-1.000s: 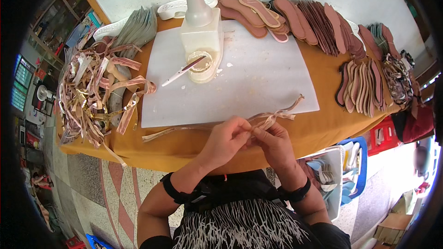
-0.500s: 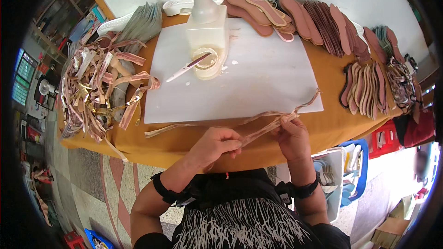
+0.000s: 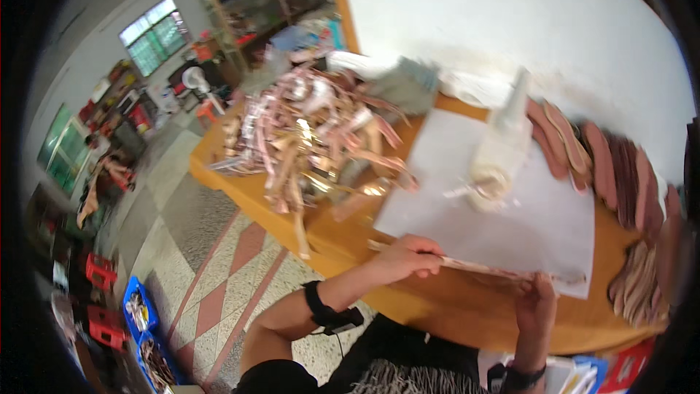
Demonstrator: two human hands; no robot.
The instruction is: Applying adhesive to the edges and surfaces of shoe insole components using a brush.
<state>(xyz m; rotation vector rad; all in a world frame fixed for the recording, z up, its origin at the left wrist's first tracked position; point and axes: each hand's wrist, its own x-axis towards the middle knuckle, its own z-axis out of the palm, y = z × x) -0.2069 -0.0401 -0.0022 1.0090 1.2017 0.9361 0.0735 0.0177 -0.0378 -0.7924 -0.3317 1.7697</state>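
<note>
A thin pinkish-tan strap (image 3: pixel 485 269) is stretched nearly straight between my hands, over the near edge of a white sheet (image 3: pixel 430 211). My left hand (image 3: pixel 405 259) is closed on the strap toward its left end, knuckles up. Fingers pinched, my right hand (image 3: pixel 536 303) grips it farther right, and a tail runs on past it. Beyond my hands stands a cream-white pot (image 3: pixel 491 179) with a tall cone-topped body behind it. A white-handled tool (image 3: pixel 459 191) rests across the pot's mouth, blurred by motion.
A tangled heap of straps (image 3: pixel 292 131) covers the left of the orange-clothed table (image 3: pixel 343 241). Grey pieces (image 3: pixel 408 87) are stacked behind it. Brown insoles (image 3: pixel 601 160) line the right side by the wall. Blue baskets (image 3: pixel 138 306) and red stools (image 3: pixel 100 270) stand on the floor at left.
The view has swung left, so the table sits farther right. My hands have moved apart, and the strap, loosely bent before, now lies straighter between them.
</note>
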